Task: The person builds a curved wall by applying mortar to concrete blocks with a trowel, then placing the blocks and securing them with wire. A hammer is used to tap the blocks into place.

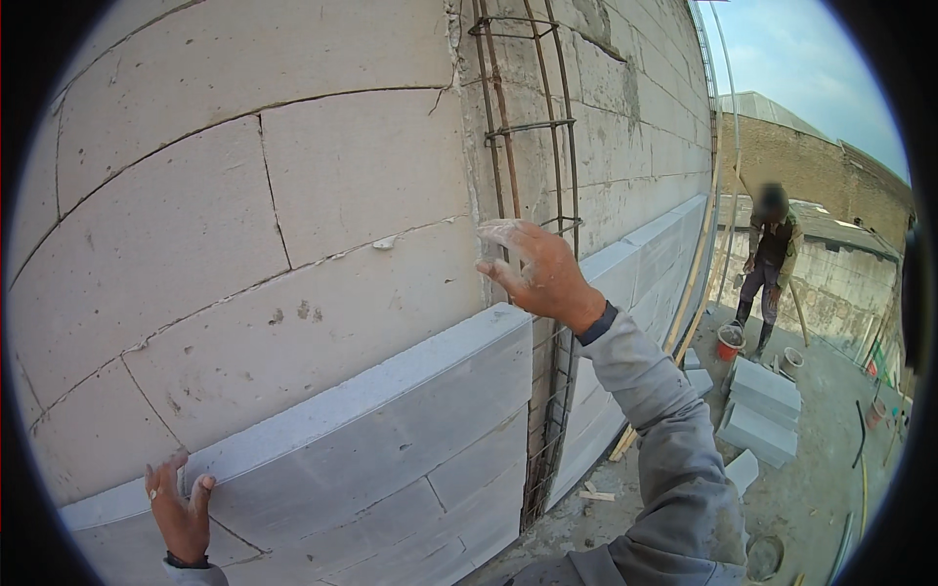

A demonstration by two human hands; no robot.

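A low course of grey-white lightweight blocks (391, 410) runs along an older block wall (362, 176). At its top edge on the left, my left hand (179, 510) is open, thumb and fingers apart, with its fingertips by the block's upper face. My right hand (542, 272) hangs above the right end of the top block, also open. Its fingers are curved, dusty with pale powder, and hold nothing. Beside that hand stands a column cage of rusty rebar (500, 127), partly covered by my hand and sleeve.
Past the cage, the new block course (616, 269) continues to the right. Loose blocks (762, 405) lie stacked on the concrete floor (821, 469). Behind them a person (772, 249) stands near a red bucket (730, 342). Long wooden poles (696, 278) lean along the wall.
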